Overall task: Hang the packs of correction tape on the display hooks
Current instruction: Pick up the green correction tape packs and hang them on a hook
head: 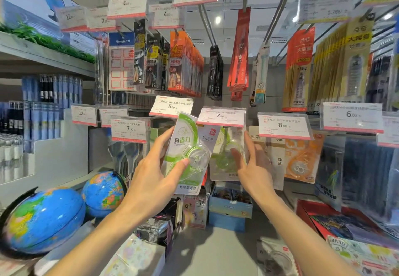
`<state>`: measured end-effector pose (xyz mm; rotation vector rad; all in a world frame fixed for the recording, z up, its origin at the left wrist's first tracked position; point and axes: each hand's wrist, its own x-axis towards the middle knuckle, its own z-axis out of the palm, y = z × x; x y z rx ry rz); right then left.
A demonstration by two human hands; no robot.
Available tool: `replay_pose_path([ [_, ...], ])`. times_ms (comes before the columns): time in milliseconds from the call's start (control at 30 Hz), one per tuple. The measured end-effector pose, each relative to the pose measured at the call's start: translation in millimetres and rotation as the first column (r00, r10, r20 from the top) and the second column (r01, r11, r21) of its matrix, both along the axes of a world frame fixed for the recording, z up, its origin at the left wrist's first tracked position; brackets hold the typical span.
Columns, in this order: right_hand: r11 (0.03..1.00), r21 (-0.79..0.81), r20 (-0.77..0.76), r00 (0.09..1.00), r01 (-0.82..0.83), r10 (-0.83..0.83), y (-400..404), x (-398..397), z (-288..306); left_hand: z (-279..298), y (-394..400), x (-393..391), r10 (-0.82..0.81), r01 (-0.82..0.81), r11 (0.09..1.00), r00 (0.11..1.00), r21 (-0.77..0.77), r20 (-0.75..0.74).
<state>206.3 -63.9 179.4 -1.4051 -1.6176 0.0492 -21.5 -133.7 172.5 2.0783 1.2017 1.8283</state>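
centrally, display hooks (207,23) carry hung stationery under price tags (221,116). left hand (151,174) grips a green tape pack (190,152), tilted, just below a tag. right hand (252,165), fingers spread, holds nothing, apparently touching a hung pack (226,157) beside it.

Left hand (151,174) holds a pack of correction tape (190,157) up before the display, just left of a second pack (226,159) hanging under a price tag (221,116). Right hand (254,167) beside that hanging pack, fingers spread. Further packs (300,159) hang to the right. Two globes (64,208) sit low left. Boxes (231,206) stand below the packs.
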Motion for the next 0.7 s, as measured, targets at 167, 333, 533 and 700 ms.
replay_pose_path([
  [167,0.996,-0.049,-0.051,0.996,-0.075,0.072,19.2,-2.8,6.6,-5.4,-1.7,-1.4,0.005,-0.006,1.0,1.0,-0.013,-0.007],
  [333,0.996,-0.056,-0.04,0.997,-0.067,0.065,19.8,9.6,3.6,-13.7,-1.5,3.0,-0.05,0.052,0.997,0.998,-0.049,0.044],
  [533,0.971,-0.076,-0.268,0.943,-0.225,0.198,-3.4,34.4,-8.0,-33.8,7.5,18.9,-0.126,0.141,0.985,0.981,-0.098,0.145],
  [700,0.854,-0.026,-0.517,0.738,-0.519,0.433,-37.8,37.5,-32.7,-44.7,14.9,45.7,-0.255,0.306,0.936,0.93,-0.175,0.265],
])
